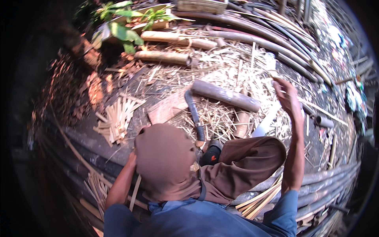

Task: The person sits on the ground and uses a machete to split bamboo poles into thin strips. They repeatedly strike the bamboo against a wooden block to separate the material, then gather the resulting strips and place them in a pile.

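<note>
Ground (138, 114): littered with shavings, thickest beyond the knees. Bamboo poles (321, 186) stacked along its near side. Cut pole section (227, 95) lies aslant in front, left end by the upper right corner of the wooden block (167, 108); contact unclear. Strip bundle (116, 120) fanned on the ground, off the block's left edge. Curved tool (193, 112) runs from the block's right edge down toward the dark shoe (211, 154); which part is sharp, cannot tell.

Right hand (288, 96): raised beyond the pole section's right end, fingers loosely bent and apart, nothing evident in them. Left hand (132, 158): beside the brown-covered left knee (164, 160), mostly hidden; grip cannot be told.

Risks (judgement): pole section could roll if knocked, being round and on loose shavings. Tool could slide onto the shoe if the pole or block shifts. A blind reach by the left hand could catch splinters from the strip ends.
</note>
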The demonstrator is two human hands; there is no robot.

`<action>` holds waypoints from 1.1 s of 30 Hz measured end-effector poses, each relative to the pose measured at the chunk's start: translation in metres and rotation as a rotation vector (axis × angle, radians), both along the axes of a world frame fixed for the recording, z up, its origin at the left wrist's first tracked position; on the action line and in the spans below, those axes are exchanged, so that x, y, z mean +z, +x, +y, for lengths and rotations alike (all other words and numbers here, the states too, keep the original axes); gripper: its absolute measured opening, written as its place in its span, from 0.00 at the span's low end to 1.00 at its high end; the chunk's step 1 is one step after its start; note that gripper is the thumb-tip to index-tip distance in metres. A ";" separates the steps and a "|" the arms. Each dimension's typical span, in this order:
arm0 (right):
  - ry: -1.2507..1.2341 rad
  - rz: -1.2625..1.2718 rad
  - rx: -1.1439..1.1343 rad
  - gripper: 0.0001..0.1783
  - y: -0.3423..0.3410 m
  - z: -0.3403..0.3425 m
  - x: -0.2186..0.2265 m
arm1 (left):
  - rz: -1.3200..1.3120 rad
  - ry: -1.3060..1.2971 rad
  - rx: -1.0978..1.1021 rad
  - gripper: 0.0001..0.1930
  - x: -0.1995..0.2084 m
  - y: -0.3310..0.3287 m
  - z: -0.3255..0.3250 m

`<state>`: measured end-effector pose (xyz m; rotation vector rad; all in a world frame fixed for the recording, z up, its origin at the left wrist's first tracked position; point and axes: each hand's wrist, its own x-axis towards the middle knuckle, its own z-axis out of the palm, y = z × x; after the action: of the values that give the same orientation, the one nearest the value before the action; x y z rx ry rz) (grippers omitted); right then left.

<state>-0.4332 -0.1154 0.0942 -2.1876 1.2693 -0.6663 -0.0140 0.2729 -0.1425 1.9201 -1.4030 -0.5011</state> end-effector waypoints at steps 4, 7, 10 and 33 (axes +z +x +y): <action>0.159 0.421 0.306 0.14 0.080 0.031 -0.075 | -0.393 -0.036 -0.297 0.36 0.036 -0.032 -0.157; 0.254 0.474 0.340 0.17 0.112 0.096 -0.184 | -0.552 0.007 -0.506 0.48 0.024 -0.086 -0.259; 0.420 0.299 0.063 0.19 0.137 0.174 -0.261 | -0.753 0.055 -0.674 0.60 0.007 -0.122 -0.326; 0.732 -0.392 -0.302 0.28 0.171 0.228 -0.302 | 1.225 -0.115 -0.170 0.44 0.097 0.037 -0.279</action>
<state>-0.2626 0.1130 -0.2082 -1.2252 1.3581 -0.5803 0.0228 -0.0057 -0.0451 0.9883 -0.7125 -1.3370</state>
